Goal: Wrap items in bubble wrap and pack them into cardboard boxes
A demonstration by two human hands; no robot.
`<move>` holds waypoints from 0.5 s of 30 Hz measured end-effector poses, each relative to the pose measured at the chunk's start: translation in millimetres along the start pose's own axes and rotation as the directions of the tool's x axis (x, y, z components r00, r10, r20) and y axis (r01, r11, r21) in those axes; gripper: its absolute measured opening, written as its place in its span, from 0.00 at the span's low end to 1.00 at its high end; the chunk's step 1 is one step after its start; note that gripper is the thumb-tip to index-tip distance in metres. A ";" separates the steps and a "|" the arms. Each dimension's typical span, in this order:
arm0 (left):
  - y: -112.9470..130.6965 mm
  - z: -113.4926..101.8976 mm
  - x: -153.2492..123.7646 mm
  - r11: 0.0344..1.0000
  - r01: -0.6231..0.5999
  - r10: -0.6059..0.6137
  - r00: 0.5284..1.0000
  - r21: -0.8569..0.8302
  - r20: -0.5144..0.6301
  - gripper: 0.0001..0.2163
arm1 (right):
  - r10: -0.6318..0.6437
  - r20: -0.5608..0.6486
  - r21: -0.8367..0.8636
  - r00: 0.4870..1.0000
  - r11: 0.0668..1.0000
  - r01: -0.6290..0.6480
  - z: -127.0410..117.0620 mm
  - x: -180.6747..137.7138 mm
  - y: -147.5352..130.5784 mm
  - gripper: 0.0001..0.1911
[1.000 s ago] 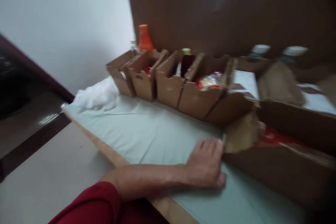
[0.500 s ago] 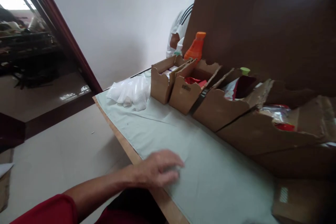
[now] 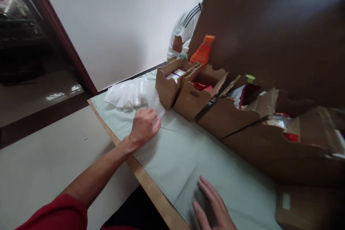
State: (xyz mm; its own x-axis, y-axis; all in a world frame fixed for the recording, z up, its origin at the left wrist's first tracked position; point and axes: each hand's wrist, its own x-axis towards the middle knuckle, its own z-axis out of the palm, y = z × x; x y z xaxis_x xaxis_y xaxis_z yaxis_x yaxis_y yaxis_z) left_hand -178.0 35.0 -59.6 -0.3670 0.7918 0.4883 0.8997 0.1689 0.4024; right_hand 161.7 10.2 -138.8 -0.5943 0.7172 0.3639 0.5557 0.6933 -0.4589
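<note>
My left hand [image 3: 145, 126] is closed at the near side of a pile of clear plastic bags [image 3: 124, 95] on the table's far left part. Its fingers pinch the edge of one thin clear plastic bag [image 3: 157, 102], which spreads up and to the right from the knuckles towards the first cardboard bin. My right hand [image 3: 212, 208] is over the cloth at the near edge, fingers apart, holding nothing. Part of that hand is cut off by the bottom of the view.
Cardboard bins [image 3: 185, 104] run along the table's right side, holding small boxes [image 3: 175, 75] and red packets [image 3: 202, 87]. Behind them stand an orange bottle [image 3: 202, 50] and a tall brown board [image 3: 269, 36]. A person in a white shirt [image 3: 185, 25] is beyond the board.
My left hand has moved forward from the near edge to the plastic bags and closed on one, pulling it out of the pile's shape. My right hand has come into view.
</note>
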 end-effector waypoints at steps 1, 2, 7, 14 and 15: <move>20.6 1.8 -14.5 0.999 -0.027 0.029 0.999 -0.039 0.039 0.07 | 0.043 -0.009 0.059 0.999 0.997 -0.042 0.4 6.1 -6.7 0.28; 42.3 3.6 -29.4 0.995 -0.041 0.048 0.996 -0.092 0.079 0.08 | 0.098 -0.017 0.120 0.995 0.988 -0.096 1.8 11.3 -14.3 0.33; 136.8 2.7 -96.6 0.746 0.085 0.210 0.912 -0.660 0.354 0.08 | 0.405 0.001 0.477 0.914 0.803 -0.357 1.2 14.5 -34.7 0.45; 133.3 16.1 -119.4 0.763 -0.096 0.355 0.889 -0.640 0.289 0.14 | 0.814 -0.069 0.635 0.577 0.482 -0.604 -63.0 -45.6 16.4 0.30; 128.7 25.1 -117.3 0.806 -0.082 0.327 0.887 -0.586 0.326 0.18 | 0.839 -0.040 0.658 0.543 0.432 -0.617 -69.4 -54.1 21.3 0.31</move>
State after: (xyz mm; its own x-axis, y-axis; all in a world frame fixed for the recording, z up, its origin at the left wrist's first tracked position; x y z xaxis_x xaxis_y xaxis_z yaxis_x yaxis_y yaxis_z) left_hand -13.2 -21.3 -84.5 0.0455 0.9488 0.3127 0.6171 -0.2728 0.7381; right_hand 246.1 -8.9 -112.0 0.1665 0.9739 -0.1543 0.2239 -0.1898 -0.9560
